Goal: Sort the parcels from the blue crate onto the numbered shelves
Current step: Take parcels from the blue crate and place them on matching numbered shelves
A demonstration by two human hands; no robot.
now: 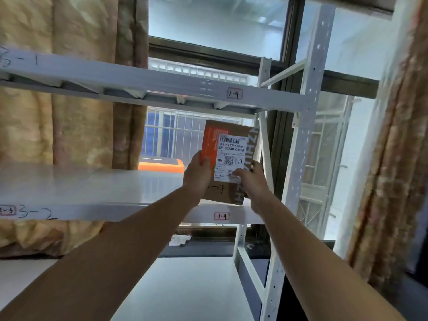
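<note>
Two bare forearms reach up and forward into a white metal rack. Both hands hold one cardboard parcel (234,133) upright between them, tipped slightly to the right.

The left hand (196,176) grips the parcel's left edge. Its thumb lies on the front, over an orange printed strip, and its fingers curl out of sight behind the box. The right hand (253,181) grips the lower right edge. Its thumb presses the bottom corner of a white shipping label (231,154), and its fingers wrap round the side.

The label, with barcode and QR code, sits between the two thumbs and runs up above them. Just below the left thumb, handwriting on the cardboard ends in "-4".

The parcel is at the right end of the middle shelf (92,184). It is unclear whether its base touches the board. Directly below the fingers, the shelf's front rail carries a small tag (221,216) reading "3-4". Above the fingers runs the upper shelf (139,77). Right of the right hand's fingers stands a perforated upright post (308,112).

Beyond the fingers is a barred window (171,135). Far left of them hangs a tan curtain (69,135).
</note>
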